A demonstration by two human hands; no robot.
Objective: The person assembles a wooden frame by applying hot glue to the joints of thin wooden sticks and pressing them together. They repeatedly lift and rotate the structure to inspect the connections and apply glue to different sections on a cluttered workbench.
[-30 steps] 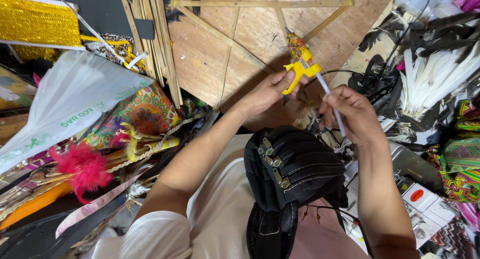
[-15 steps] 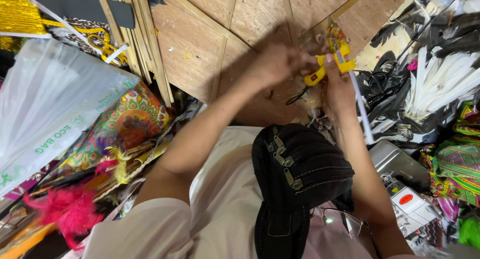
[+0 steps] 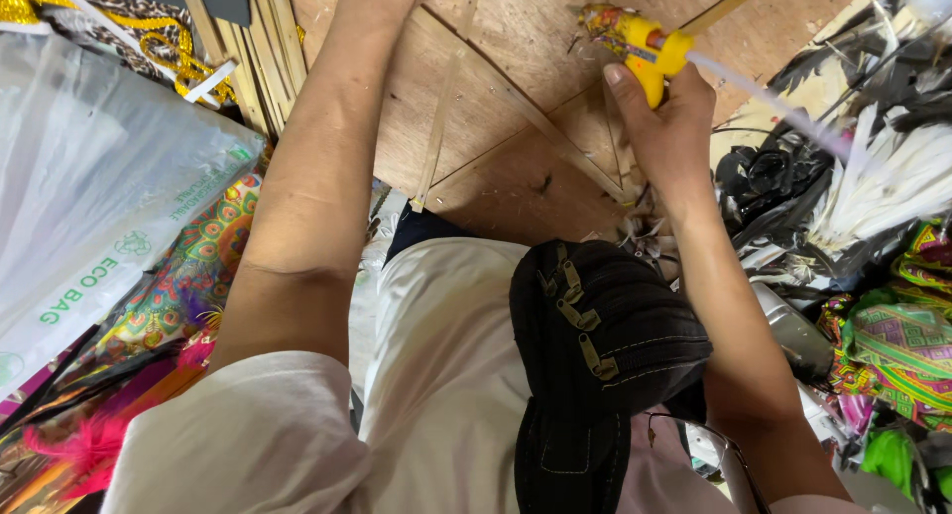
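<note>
right hand [image 3: 666, 117] grips yellow glue gun [image 3: 640, 46] — over plywood [image 3: 516, 38]

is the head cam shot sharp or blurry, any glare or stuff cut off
Head view: mostly sharp, lit evenly and softly with no hard shadows; the right hand and yellow glue gun are crisp; mild sheen on the white plastic bag; left hand cut off by the top edge; wide-angle stretch toward the corners.
</note>
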